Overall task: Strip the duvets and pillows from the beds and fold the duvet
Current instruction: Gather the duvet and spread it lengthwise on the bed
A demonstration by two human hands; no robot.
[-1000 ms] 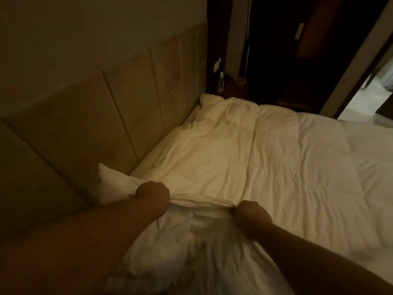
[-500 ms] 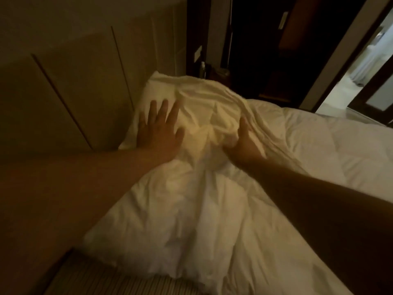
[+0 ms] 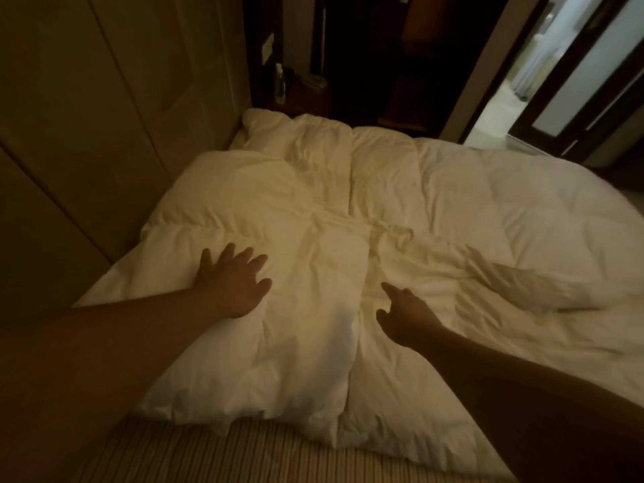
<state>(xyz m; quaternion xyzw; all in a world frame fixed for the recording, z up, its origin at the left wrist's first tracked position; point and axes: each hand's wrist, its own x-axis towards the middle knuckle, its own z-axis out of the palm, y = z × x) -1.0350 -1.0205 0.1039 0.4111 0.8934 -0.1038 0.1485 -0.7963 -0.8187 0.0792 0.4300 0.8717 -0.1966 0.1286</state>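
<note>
Duvet (image 3: 400,210), white and quilted, lay spread over most of the frame's centre and right, with a folded layer doubled over on its left half, its near edge ending just above the bottom of the frame. Below that edge a strip of striped mattress (image 3: 244,454) showed along the lower part of the frame. The left hand (image 3: 231,282), reaching in from the lower left, lay flat on the folded layer with its fingers (image 3: 244,256) spread and straight, pressing the fabric and gripping nothing. The right hand (image 3: 406,317), coming in from the lower right, sat low at the crease in the middle, fingers loosely relaxed with one pointing toward the upper left; whether it touched the cloth could not be told, and it held nothing. A padded headboard (image 3: 87,151) filled the upper left. At the top centre, beyond the far corner of the bed, a bottle (image 3: 280,83) stood in a dark nook, and a bright doorway (image 3: 501,109) opened at the upper right.
</note>
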